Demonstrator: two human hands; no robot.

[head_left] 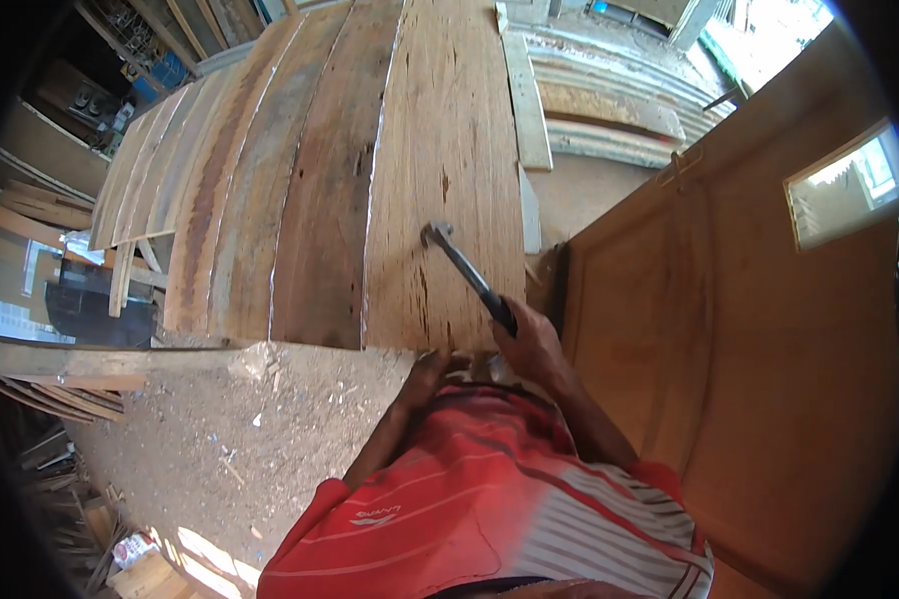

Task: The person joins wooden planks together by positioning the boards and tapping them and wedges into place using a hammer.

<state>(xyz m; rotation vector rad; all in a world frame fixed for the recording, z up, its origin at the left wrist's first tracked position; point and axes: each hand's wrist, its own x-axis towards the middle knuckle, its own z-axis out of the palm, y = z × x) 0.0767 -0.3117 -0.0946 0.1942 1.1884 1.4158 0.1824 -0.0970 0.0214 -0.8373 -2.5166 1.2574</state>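
Observation:
My right hand point(531, 344) is wrapped round the black handle of a hammer point(474, 280). The hammer's metal head is over the lighter wooden board point(449, 180) at the right of a row of planks; whether it touches the wood I cannot tell. Close to my waist, my left hand point(438, 371) is at the near edge of that board, its fingers bent and partly hidden, so what they hold, if anything, does not show. Left of the light board lies a darker reddish plank point(332, 220), with a pale, uneven seam between the two.
A large brown wooden panel point(749, 329) stands close on my right. Long boards point(609, 110) lie beyond the planks at the upper right. Scrap wood point(60, 499) is piled at the lower left, beside the littered ground point(210, 429). A wooden beam point(70, 359) runs along the left.

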